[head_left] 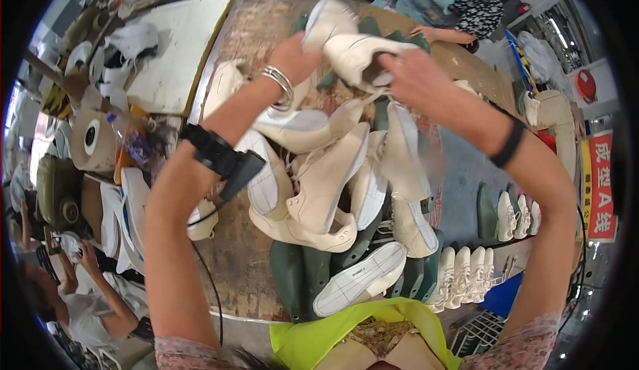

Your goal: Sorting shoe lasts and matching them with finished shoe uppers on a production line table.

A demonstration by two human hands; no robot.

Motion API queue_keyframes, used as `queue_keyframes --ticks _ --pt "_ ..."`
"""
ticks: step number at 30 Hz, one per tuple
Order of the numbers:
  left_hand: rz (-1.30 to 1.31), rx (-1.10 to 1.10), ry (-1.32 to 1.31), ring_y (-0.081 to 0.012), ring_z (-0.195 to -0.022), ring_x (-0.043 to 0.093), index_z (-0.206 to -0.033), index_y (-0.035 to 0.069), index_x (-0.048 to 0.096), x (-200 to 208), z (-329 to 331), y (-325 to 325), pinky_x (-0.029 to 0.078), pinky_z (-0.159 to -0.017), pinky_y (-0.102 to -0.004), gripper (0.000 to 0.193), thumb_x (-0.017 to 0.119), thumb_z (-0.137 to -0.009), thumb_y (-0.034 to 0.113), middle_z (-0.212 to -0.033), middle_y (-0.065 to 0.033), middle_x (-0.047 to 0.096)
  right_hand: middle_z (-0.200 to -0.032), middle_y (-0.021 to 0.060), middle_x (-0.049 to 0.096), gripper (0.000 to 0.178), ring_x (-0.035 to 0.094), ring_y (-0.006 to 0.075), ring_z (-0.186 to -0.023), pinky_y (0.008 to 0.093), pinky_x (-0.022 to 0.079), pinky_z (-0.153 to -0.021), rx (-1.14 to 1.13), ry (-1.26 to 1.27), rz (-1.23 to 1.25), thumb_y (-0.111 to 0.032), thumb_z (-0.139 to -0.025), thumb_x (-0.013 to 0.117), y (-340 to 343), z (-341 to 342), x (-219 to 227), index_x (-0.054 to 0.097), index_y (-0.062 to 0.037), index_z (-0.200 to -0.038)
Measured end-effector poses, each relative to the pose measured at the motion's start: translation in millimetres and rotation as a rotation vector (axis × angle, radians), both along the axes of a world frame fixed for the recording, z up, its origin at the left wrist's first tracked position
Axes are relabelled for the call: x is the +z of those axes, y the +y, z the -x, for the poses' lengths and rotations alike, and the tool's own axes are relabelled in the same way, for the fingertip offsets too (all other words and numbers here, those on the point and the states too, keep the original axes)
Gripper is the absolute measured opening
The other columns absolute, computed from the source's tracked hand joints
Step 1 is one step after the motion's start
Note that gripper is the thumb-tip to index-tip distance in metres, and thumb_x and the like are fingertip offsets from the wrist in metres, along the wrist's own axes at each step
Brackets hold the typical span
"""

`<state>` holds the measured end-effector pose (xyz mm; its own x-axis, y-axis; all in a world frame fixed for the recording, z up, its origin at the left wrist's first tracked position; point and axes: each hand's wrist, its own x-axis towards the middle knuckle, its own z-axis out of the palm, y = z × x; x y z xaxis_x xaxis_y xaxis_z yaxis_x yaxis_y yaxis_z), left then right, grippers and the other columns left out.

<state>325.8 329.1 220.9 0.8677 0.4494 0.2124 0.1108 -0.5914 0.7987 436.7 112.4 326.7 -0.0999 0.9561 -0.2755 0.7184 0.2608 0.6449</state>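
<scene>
At the far side of the table, my left hand (296, 58) is closed on a cream shoe (331, 18) with a pale sole, slightly blurred by motion. Just to its right, my right hand (414, 77) grips a second cream shoe (354, 53) at its opening, its fingers partly inside. The two shoes touch or overlap; I cannot tell which. Below my hands lies a heap of cream shoes (326, 177), some tilted and some sole up. One shoe with a gridded white sole (363, 280) lies nearest me, on dark green shoe lasts (287, 280).
The worn wooden table (236, 263) bears the heap. Paired cream shoes (462, 277) stand in a row at the right, near more green lasts (488, 210). A white board (176, 53) lies left. Co-workers sit left and across; one person's hand (424, 33) rests near the far edge.
</scene>
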Motion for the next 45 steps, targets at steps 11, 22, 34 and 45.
queue_keyframes --ticks 11,22,34,45 --pt "0.291 0.437 0.554 -0.0261 -0.08 0.064 -0.114 -0.003 0.059 -94.4 70.5 49.7 0.048 -0.07 -0.0356 0.06 0.049 -0.086 0.05 -0.089 -0.0133 0.067 -0.121 0.0052 0.055 0.02 0.059 0.0287 -0.096 0.0375 0.049 -0.079 -0.287 1.07 -0.386 -0.012 -0.083 0.057 -81.1 21.6 -38.6 0.063 -0.0101 -0.102" --pt "0.223 0.256 0.198 -0.0131 -0.101 0.054 -0.119 -0.003 0.056 -6.4 260.6 -178.0 0.042 -0.087 -0.0265 0.036 0.053 -0.093 0.022 -0.11 -0.0075 0.061 -0.11 0.021 0.06 0.048 0.06 0.0273 -0.097 0.0364 0.048 -0.081 -1.556 0.814 -1.164 -0.029 -0.075 0.066 -574.3 42.3 -153.3 0.06 -0.0024 -0.115" --pt "0.519 0.452 0.283 -0.0199 -0.107 0.055 -0.121 -0.001 0.052 -4.0 289.1 -344.2 0.042 -0.091 -0.0308 0.036 0.052 -0.092 0.021 -0.116 -0.0117 0.058 -0.127 0.0199 0.038 0.064 0.053 0.0361 -0.103 0.0393 0.048 -0.085 -1.739 0.962 -1.111 -0.018 -0.068 0.071 -681.4 198.5 -215.9 0.049 -0.0115 -0.127" --pt "-0.057 0.429 0.374 -0.0333 -0.122 0.042 -0.131 -0.001 0.041 -35.1 229.2 -461.8 0.034 -0.101 -0.0379 0.064 0.068 -0.08 0.026 -0.131 -0.023 0.044 -0.103 0.0147 0.058 0.044 0.057 0.0343 -0.095 0.0391 0.047 -0.08 -1.154 1.372 -0.57 -0.012 -0.077 0.065 -604.0 77.1 -134.8 0.053 -0.0061 -0.119"
